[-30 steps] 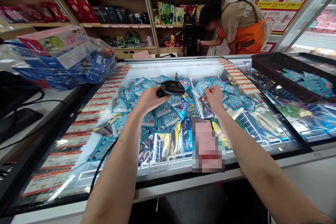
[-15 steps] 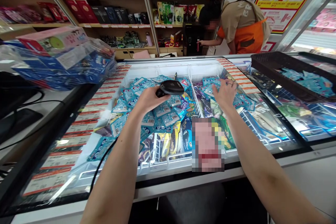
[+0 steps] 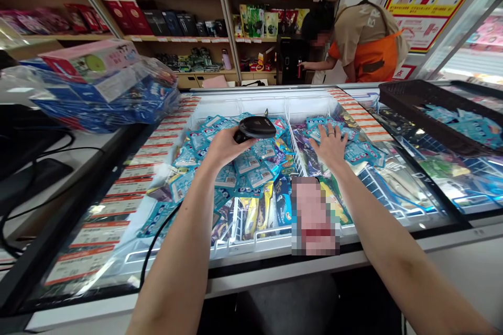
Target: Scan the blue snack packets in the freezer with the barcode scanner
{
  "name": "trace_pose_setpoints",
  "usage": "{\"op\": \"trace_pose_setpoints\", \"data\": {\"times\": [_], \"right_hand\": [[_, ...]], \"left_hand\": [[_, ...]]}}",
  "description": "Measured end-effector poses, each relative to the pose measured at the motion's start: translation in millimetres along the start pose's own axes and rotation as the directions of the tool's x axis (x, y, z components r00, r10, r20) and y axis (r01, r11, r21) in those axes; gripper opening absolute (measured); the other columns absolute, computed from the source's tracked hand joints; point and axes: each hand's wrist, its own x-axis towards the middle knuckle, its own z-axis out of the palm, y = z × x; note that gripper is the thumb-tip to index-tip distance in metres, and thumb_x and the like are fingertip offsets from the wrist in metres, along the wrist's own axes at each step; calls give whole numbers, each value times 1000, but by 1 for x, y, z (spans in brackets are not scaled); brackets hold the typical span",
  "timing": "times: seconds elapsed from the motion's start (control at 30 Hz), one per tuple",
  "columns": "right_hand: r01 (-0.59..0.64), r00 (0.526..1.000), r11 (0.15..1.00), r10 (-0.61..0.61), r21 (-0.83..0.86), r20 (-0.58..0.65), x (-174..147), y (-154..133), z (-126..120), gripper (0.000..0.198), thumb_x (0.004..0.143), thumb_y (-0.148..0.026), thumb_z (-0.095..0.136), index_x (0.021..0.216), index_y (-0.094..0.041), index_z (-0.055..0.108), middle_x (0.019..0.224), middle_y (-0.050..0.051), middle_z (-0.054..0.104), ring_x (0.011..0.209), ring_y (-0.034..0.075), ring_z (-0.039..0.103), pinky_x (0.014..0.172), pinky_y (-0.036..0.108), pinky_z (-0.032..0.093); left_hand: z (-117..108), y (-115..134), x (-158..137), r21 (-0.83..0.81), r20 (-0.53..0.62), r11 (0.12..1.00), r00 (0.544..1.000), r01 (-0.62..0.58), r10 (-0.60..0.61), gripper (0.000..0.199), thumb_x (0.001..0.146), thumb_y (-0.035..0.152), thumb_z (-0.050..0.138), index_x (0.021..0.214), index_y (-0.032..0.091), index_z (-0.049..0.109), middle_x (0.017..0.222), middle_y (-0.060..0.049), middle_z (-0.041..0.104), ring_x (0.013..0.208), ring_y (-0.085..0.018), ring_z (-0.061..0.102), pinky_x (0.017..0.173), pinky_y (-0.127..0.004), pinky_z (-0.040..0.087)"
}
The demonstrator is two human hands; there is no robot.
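Observation:
My left hand is wrapped round a black handheld barcode scanner, its head level above a heap of blue packets in the chest freezer. From the scanner a black cable runs down beside my forearm. My right hand, fingers spread and palm down, lies over the freezer's right compartment. Beside its fingers are more blue packets, with purple wrappers under and left of it; fingertip contact is hard to judge. Between my forearms a blurred-out pink object rests at the freezer's front edge.
White wire dividers split the freezer. A dark basket with blue packets stands on the right. Plastic-wrapped boxes sit at the left. Behind the freezer, a person in an orange apron bends by stocked shelves.
My right hand has shifted slightly left, its fingers now more spread and flatter over the packets. The left hand keeps its hold on the barcode scanner. The view has turned a little left.

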Motion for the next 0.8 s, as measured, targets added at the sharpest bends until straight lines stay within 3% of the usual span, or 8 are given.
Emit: {"op": "trace_pose_setpoints", "data": {"times": [0.4,0.5,0.6,0.7,0.8], "right_hand": [[-98,994,995,99,14,-55,-3,-4,-3,61,91,-46,40,143,-14,40,149,21,35,139,41,21,103,70,13],[-37,993,998,43,53,-112,-3,-9,-13,59,92,-47,39,141,-14,43,150,19,35,140,39,19,105,68,15],[90,988,981,-67,172,-137,0,-20,-19,45,94,-40,38,127,-16,58,142,15,47,135,32,33,108,56,23],[220,974,880,-224,421,-39,3,-35,-17,35,94,-33,41,108,-18,69,118,11,65,116,26,53,103,43,35],[204,922,680,-375,704,95,7,-48,-9,30,91,-34,48,103,-21,72,107,7,71,102,22,62,93,35,44]], "left_hand": [[-6,0,-2,13,-15,999,999,50,-50,52,69,63,60,87,15,69,63,-5,62,57,-18,51,50,-26,28],[-9,-1,-2,5,-39,998,997,65,-65,52,70,63,60,89,15,69,64,-5,62,58,-18,52,50,-26,28],[-10,-2,-1,-1,-41,998,997,65,-64,51,70,62,59,89,15,69,64,-5,62,58,-18,52,51,-26,28],[-8,-3,-1,4,-42,998,997,62,-61,52,70,62,59,90,15,69,65,-5,62,59,-18,51,52,-26,29],[-8,-3,-1,2,-43,998,997,62,-61,53,70,62,59,92,15,69,64,-4,62,59,-17,51,51,-26,29]]}}
